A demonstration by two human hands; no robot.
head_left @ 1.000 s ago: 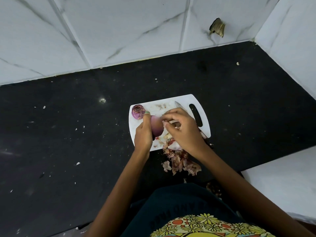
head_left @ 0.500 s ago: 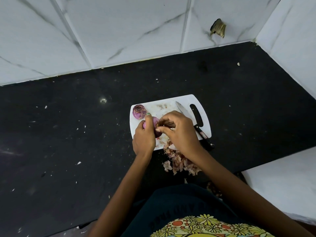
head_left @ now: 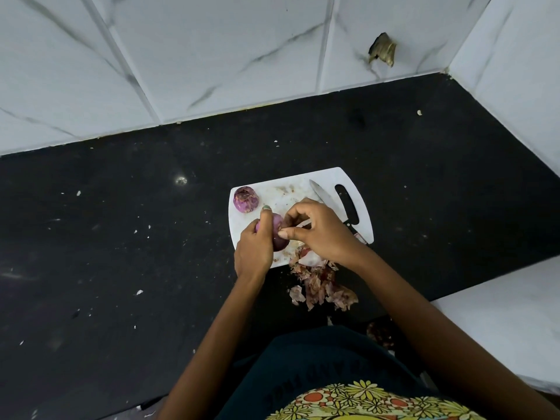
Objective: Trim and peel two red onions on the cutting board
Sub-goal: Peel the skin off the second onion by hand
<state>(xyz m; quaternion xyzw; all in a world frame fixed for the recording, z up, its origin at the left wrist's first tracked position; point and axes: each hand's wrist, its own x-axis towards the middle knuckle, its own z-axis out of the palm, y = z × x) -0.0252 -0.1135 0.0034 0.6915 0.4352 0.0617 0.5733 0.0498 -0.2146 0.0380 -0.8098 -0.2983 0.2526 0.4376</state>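
A white cutting board (head_left: 291, 184) lies on the black counter. One purple onion (head_left: 246, 199) rests alone at the board's far left corner. My left hand (head_left: 254, 249) grips a second purple onion (head_left: 278, 234) over the board's near left part. My right hand (head_left: 318, 230) is against that onion's right side, thumb and fingers pinched on a thin strip of its skin. A knife (head_left: 324, 196) lies on the board to the right, its blade pointing away from me and its handle partly hidden under my right hand.
A heap of dry onion peels (head_left: 321, 284) spills off the board's near edge onto the black counter (head_left: 121, 253). White tiled walls (head_left: 212, 56) close the back and right. A lower white surface (head_left: 500, 322) sits near right.
My right hand shifted from the onion's top to its right side and now pinches skin. The onion turned a little in my left hand.
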